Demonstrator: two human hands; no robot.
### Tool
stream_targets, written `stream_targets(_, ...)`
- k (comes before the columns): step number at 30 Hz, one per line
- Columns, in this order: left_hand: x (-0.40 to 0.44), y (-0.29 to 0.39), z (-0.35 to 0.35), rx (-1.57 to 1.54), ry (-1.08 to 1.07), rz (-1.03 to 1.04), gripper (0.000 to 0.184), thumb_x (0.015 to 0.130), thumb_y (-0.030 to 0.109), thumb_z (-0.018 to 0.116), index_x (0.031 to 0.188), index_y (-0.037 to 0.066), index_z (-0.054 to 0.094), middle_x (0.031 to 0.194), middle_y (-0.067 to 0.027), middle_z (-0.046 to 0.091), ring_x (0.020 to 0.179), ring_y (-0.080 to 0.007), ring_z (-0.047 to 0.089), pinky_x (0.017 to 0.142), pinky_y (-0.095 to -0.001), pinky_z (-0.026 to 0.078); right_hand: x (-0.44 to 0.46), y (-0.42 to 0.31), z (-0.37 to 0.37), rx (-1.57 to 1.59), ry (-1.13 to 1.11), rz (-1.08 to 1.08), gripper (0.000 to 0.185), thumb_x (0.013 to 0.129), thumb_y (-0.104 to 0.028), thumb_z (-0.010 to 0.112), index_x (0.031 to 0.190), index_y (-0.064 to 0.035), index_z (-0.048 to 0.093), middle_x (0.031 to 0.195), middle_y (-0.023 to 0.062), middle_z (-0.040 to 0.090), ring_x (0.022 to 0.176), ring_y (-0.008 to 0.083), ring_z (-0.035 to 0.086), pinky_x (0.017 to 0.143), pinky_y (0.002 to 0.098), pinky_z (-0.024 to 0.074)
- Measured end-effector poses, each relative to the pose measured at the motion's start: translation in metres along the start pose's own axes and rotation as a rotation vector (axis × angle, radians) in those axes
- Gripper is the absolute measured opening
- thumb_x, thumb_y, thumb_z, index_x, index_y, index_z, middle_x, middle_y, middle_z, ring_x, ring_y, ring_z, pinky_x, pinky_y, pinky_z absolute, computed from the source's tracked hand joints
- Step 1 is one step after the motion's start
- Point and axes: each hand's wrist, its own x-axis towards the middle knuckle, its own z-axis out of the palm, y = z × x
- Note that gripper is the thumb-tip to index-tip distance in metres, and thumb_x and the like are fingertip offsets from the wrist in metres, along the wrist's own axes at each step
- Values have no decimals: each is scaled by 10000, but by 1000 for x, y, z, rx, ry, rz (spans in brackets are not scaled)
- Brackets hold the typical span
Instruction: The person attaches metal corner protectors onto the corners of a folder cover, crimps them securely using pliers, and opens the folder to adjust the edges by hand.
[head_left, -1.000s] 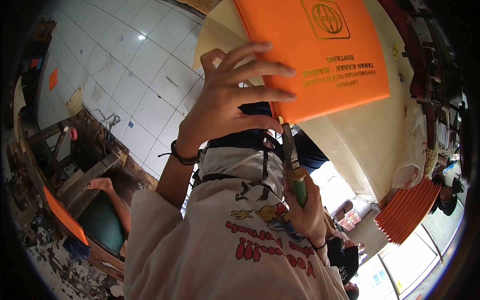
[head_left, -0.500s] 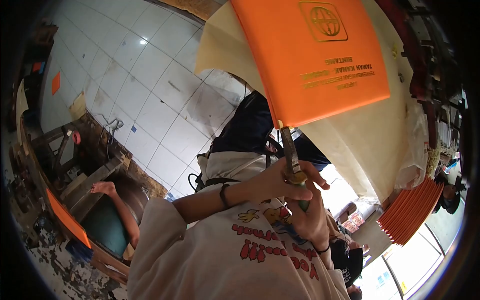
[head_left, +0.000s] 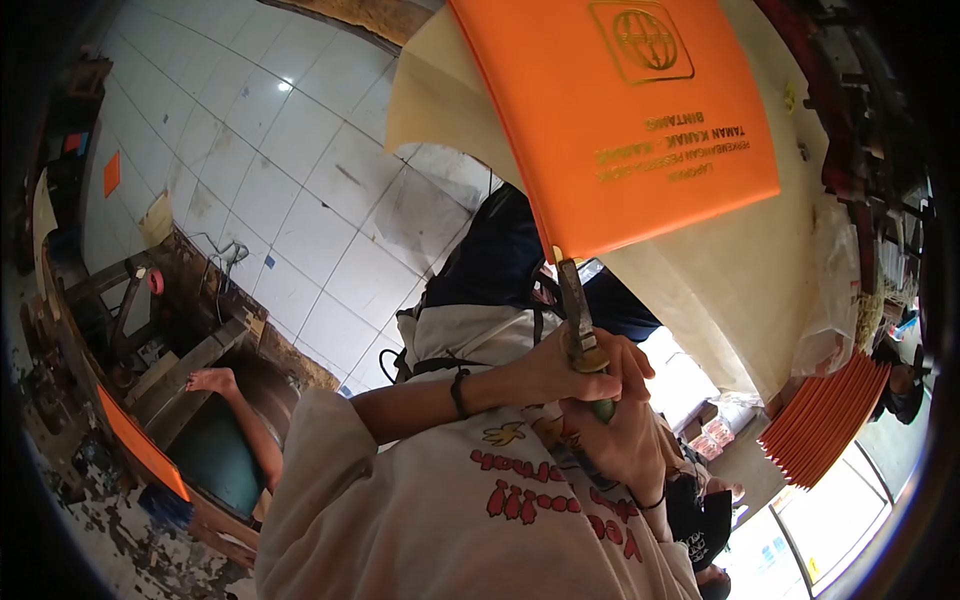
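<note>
An orange cover [head_left: 640, 160] with gold lettering and a globe emblem lies at the upper right, its printing upside down to me. At its near corner sits a small gold-coloured piece [head_left: 557, 254], touched by the jaws of metal pliers [head_left: 577, 315] with green handles. My left hand [head_left: 575, 372], coming in from the left with a dark band at the wrist, is closed around the pliers. Pressed against it from the lower right, my right hand [head_left: 625, 435] is closed round the handle too. The fingers hide most of the handles.
Brown paper [head_left: 710, 290] lies beneath the cover. A stack of orange covers [head_left: 825, 420] stands at the right, near a clear plastic bag [head_left: 828, 310]. Another person's arm [head_left: 250, 425] shows at the lower left, beside an orange sheet [head_left: 140, 440]. White floor tiles [head_left: 310, 210] spread leftward.
My fingers have curled in more tightly around the pliers' handles. The pliers stay at the cover's corner, and the view has shifted slightly.
</note>
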Motion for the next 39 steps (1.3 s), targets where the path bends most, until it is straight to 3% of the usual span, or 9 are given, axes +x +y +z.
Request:
stream_targets(3, 2, -8, -2, -35, -33, 36, 118, 783, 94, 714, 757, 34, 615, 1050, -140, 705, 1030, -241, 646, 934, -379, 499, -2, 7, 1, -36, 23, 6, 582, 816, -134, 616, 1356, 9, 451, 1195, 181, 599, 1139, 285, 597, 974, 378, 466)
stream_targets(7, 10, 23, 6, -179, -122, -124, 114, 774, 71, 758, 744, 26, 657, 810, -98, 721, 1046, -246, 636, 964, -401, 486, -6, 16, 4, -133, 74, -20, 582, 825, -145, 599, 1365, 15, 451, 1263, 202, 564, 1201, 303, 566, 1000, 382, 454)
stream_targets(9, 16, 3, -5, -154, -260, 22, 120, 767, 57, 767, 732, 25, 656, 771, -89, 712, 1021, -240, 642, 940, -394, 494, -4, 8, 4, -116, 46, 75, 591, 827, -151, 593, 1374, 17, 446, 1287, 210, 547, 1224, 312, 551, 1006, 384, 449)
stream_targets(18, 10, -1, -1, -105, -117, 22, 179, 780, 98, 711, 648, 39, 606, 630, -104, 647, 900, -277, 657, 726, -392, 532, 2, 31, 14, -199, 153, -236, 600, 799, -108, 588, 1377, -46, 441, 1173, 221, 621, 1077, 378, 633, 883, 417, 507)
stream_targets(27, 8, -3, -6, -201, -124, -70, 92, 772, 26, 713, 705, 18, 650, 685, -74, 664, 966, -248, 639, 901, -386, 486, 3, 27, 13, -173, 152, -165, 573, 796, -92, 577, 1352, -22, 459, 1096, 212, 650, 1029, 374, 650, 860, 387, 513)
stream_targets(30, 7, 1, -2, -125, -106, -73, 169, 789, 95, 700, 657, 51, 604, 648, -89, 645, 950, -259, 640, 899, -438, 484, 4, 21, 11, -67, 46, -15, 569, 812, -116, 598, 1353, -11, 455, 1138, 214, 635, 1071, 375, 633, 891, 406, 501)
stream_targets(33, 8, 2, -1, -147, -139, -55, 133, 800, 68, 737, 721, 30, 637, 698, -61, 659, 955, -216, 629, 933, -386, 472, -3, 23, 8, -157, 101, -22, 420, 819, -86, 645, 1208, 34, 542, 1032, 158, 663, 976, 220, 655, 822, 345, 514)
stream_targets(36, 8, -11, -6, -114, -175, 29, 240, 794, 166, 782, 936, 38, 637, 858, -58, 670, 1015, -197, 606, 963, -382, 451, -5, 13, 2, 17, 13, 48, 514, 833, -150, 650, 1299, -6, 488, 1022, 193, 667, 972, 348, 668, 827, 392, 517)
stream_targets(39, 2, 0, -15, 215, -24, 134, 521, 765, 266, 819, 1159, 49, 556, 1021, -51, 634, 1051, -178, 576, 969, -370, 434, -8, 8, 1, 48, 71, 40, 377, 835, -132, 665, 1168, 4, 554, 890, 166, 675, 832, 308, 686, 741, 379, 514)
